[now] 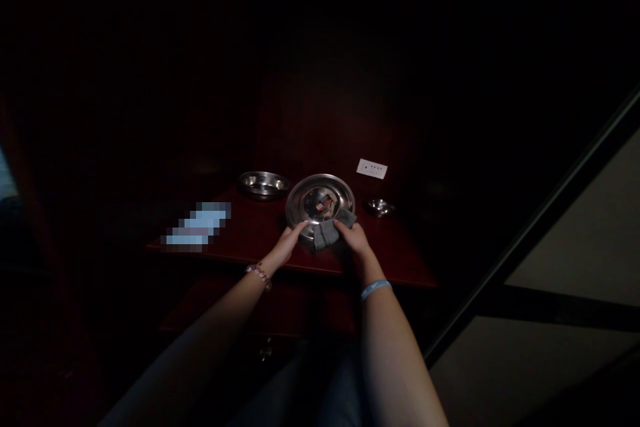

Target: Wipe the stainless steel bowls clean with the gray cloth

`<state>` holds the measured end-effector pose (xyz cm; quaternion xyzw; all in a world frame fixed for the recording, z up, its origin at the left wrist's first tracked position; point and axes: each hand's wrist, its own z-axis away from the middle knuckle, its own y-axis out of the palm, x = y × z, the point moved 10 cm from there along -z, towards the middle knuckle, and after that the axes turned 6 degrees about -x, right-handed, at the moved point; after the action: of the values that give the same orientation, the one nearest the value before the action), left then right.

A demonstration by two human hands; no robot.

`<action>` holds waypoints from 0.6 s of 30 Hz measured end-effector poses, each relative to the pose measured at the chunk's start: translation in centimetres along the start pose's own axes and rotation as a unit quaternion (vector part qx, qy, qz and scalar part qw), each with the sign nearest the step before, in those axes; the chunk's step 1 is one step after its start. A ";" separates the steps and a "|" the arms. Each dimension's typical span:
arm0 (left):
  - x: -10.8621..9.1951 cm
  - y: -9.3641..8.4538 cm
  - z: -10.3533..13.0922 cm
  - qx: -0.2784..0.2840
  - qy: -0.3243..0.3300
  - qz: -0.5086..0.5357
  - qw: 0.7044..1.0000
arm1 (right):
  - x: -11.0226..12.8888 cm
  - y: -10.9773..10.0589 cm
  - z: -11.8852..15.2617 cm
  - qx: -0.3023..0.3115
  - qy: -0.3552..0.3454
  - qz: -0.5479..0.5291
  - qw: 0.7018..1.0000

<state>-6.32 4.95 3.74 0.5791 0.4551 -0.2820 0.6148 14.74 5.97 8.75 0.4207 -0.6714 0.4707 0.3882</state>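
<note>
Landmark: the metal plate (pixel 297 199), round and shiny, over the dark red worktop (pixel 395 257). Tilted a bit towards the camera; can't tell if its far edge touches the wood. Small red-and-dark patch near plate centre, too small to read.

Left hand (pixel 289 244): narrow grip on the plate's near-left rim, thumb on top, other fingers mostly hidden. Beaded bracelet (pixel 259 275) on that wrist.

Right hand (pixel 354 236): pinches the grey cloth (pixel 326 235) at the plate's near-right rim, thumb on top of the cloth. Cloth lies over the rim, part hanging off the near side. Light blue wristband (pixel 375 288) on that wrist.

Around the plate: metal bowl (pixel 263 186) just beside it, back left. Small metal dish (pixel 381 207) near, to the right. White panel (pixel 372 169) behind and right, on the back wall. Pixelated light blue patch (pixel 197 227) well to the left, contents unreadable.
</note>
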 end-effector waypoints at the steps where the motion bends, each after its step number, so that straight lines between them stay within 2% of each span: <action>1: 0.0 0.2 0.1 0.009 -0.005 -0.003 1.000 | -0.1 -0.2 -0.1 -0.010 0.002 0.010 1.000; 7: 0.1 1.9 0.4 0.084 0.020 -0.064 0.994 | -0.7 -1.1 -0.1 -0.044 0.021 0.000 0.999; 12: 0.8 2.3 0.3 0.119 0.015 -0.109 0.987 | -0.9 -1.4 0.0 -0.059 0.049 -0.042 0.996; 15: 0.5 2.6 0.5 0.131 0.030 -0.123 0.983 | -1.1 -0.9 0.2 -0.048 0.074 -0.055 0.995; 18: -0.2 2.9 0.6 0.140 0.071 -0.126 0.980 | -1.4 0.1 0.7 -0.009 0.090 -0.063 0.994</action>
<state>-3.70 4.81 5.25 0.6157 0.5229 -0.3764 0.4536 15.08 5.57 7.24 0.4142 -0.6102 0.4756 0.4796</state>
